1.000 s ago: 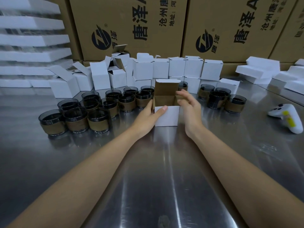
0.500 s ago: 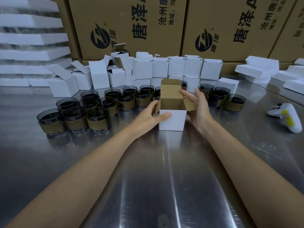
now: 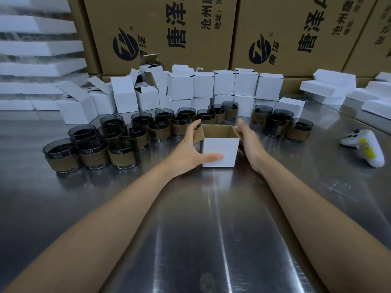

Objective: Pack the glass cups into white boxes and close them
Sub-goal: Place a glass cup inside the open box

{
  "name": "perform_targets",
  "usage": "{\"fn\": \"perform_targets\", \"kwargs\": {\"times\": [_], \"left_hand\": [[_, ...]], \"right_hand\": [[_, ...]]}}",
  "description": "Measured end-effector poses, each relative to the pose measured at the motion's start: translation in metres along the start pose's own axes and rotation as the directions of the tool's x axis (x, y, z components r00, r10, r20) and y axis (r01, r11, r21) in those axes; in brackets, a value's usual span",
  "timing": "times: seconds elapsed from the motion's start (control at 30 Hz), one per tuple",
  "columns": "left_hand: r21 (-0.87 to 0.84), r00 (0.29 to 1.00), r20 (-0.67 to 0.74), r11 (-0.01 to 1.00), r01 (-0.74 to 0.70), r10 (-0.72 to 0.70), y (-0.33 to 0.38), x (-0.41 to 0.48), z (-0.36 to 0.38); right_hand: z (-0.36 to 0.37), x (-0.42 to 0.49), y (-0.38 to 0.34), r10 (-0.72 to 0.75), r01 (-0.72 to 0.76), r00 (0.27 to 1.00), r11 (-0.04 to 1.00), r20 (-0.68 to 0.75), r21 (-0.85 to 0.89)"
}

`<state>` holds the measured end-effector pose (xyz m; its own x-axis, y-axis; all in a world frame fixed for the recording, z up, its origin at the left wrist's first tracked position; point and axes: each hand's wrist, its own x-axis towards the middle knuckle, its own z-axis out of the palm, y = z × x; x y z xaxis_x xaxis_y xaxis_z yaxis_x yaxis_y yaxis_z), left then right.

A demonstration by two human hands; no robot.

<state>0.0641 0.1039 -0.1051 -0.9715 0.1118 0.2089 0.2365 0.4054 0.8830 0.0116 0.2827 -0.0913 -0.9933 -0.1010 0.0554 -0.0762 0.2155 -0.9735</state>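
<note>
A small white box (image 3: 220, 152) with a brown inside stands open-topped on the steel table (image 3: 203, 229), its flaps spread outward. My left hand (image 3: 190, 150) grips its left side, thumb across the white front and fingers on the left flap. My right hand (image 3: 248, 142) lies against the right side, fingers along the right flap. I cannot see into the box. Several dark glass cups with brown sleeves (image 3: 121, 153) stand in a cluster to the left, and a few more cups (image 3: 275, 124) stand to the right behind the box.
Several white boxes (image 3: 224, 85), some open and some closed, are piled behind the cups. Large brown cartons (image 3: 169, 28) form a wall at the back. White foam slabs (image 3: 330, 85) lie at right, stacked foam (image 3: 38, 47) at left. A white controller (image 3: 368, 145) lies on the right.
The tall back flap that stood up has been folded down out of sight. Both hands have shifted to the box's sides, spreading the side flaps outward.
</note>
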Motion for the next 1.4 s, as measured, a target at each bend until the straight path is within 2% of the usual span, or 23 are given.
{"fn": "perform_targets", "kwargs": {"times": [0.07, 0.1, 0.17, 0.23, 0.27, 0.33, 0.4, 0.53, 0.6, 0.67, 0.77, 0.8, 0.9, 0.97, 1.1, 1.17, 1.23, 1.3, 1.4], "left_hand": [[-0.026, 1.0, -0.023, 1.0, -0.005, 0.004, -0.001, 0.002, 0.001], [-0.043, 0.999, -0.04, 0.999, -0.007, 0.005, -0.001, 0.002, 0.001], [-0.082, 0.997, -0.077, 0.997, -0.004, -0.002, -0.003, 0.003, -0.001], [-0.112, 0.995, -0.104, 0.994, -0.004, -0.008, -0.004, 0.004, -0.003], [-0.121, 0.994, -0.113, 0.993, -0.004, -0.01, -0.005, 0.005, -0.003], [-0.13, 0.992, -0.123, 0.991, -0.004, -0.012, -0.006, 0.006, -0.003], [-0.125, 0.992, -0.126, 0.992, -0.004, -0.012, -0.006, 0.007, -0.001], [-0.134, 0.992, -0.122, 0.991, 0.004, -0.02, -0.007, 0.011, -0.002], [-0.127, 0.992, -0.121, 0.992, 0.008, -0.023, -0.008, 0.011, -0.002], [-0.124, 0.992, -0.12, 0.992, 0.007, -0.022, -0.008, 0.01, -0.002], [-0.114, 0.992, -0.122, 0.993, 0.002, -0.016, -0.007, 0.01, -0.002], [-0.109, 0.992, -0.122, 0.994, 0.0, -0.014, -0.007, 0.01, -0.002], [-0.102, 0.993, -0.12, 0.995, 0.001, -0.013, -0.007, 0.01, -0.002], [-0.101, 0.992, -0.124, 0.995, 0.005, -0.018, -0.007, 0.01, -0.002], [-0.118, 0.988, -0.152, 0.993, 0.022, -0.04, -0.008, 0.01, -0.003], [-0.13, 0.985, -0.167, 0.991, 0.027, -0.049, -0.008, 0.01, -0.004], [-0.145, 0.984, -0.172, 0.989, 0.03, -0.055, -0.009, 0.01, -0.005], [-0.149, 0.984, -0.171, 0.989, 0.025, -0.051, -0.009, 0.01, -0.005], [-0.136, 0.986, -0.161, 0.99, 0.022, -0.044, -0.007, 0.01, -0.004]], "right_hand": [[0.001, 0.001, 0.001, -0.063, 0.065, 0.996, 0.998, -0.064, 0.026], [-0.002, 0.002, 0.002, -0.137, 0.139, 0.98, 0.99, -0.141, 0.004], [-0.017, 0.006, 0.006, -0.333, 0.259, 0.879, 0.934, -0.341, -0.245], [-0.041, 0.014, 0.013, -0.457, 0.174, 0.773, 0.82, -0.44, -0.546], [-0.052, 0.02, 0.017, -0.45, 0.098, 0.773, 0.781, -0.447, -0.617], [-0.064, 0.028, 0.024, -0.347, -0.012, 0.837, 0.761, -0.422, -0.648], [-0.063, 0.032, 0.028, -0.286, -0.048, 0.881, 0.738, -0.376, -0.673], [-0.048, 0.033, 0.029, -0.389, 0.015, 0.879, 0.601, -0.277, -0.799], [-0.042, 0.031, 0.027, -0.447, 0.093, 0.87, 0.561, -0.207, -0.823], [-0.037, 0.027, 0.024, -0.508, 0.224, 0.846, 0.613, -0.161, -0.757], [-0.032, 0.019, 0.02, -0.582, 0.39, 0.788, 0.725, -0.202, -0.567], [-0.033, 0.019, 0.019, -0.58, 0.397, 0.787, 0.737, -0.211, -0.547], [-0.035, 0.023, 0.019, -0.45, 0.309, 0.879, 0.79, -0.158, -0.53], [-0.036, 0.026, 0.02, -0.391, 0.287, 0.914, 0.812, -0.107, -0.508], [-0.034, 0.027, 0.021, -0.394, 0.296, 0.915, 0.807, -0.092, -0.512], [-0.035, 0.026, 0.021, -0.371, 0.275, 0.92, 0.84, -0.125, -0.469], [-0.038, 0.025, 0.02, -0.329, 0.255, 0.928, 0.902, -0.173, -0.347], [-0.041, 0.023, 0.018, -0.268, 0.241, 0.939, 0.96, -0.217, -0.146], [-0.045, 0.02, 0.011, -0.161, 0.202, 0.961, 0.965, -0.227, 0.17]]}}
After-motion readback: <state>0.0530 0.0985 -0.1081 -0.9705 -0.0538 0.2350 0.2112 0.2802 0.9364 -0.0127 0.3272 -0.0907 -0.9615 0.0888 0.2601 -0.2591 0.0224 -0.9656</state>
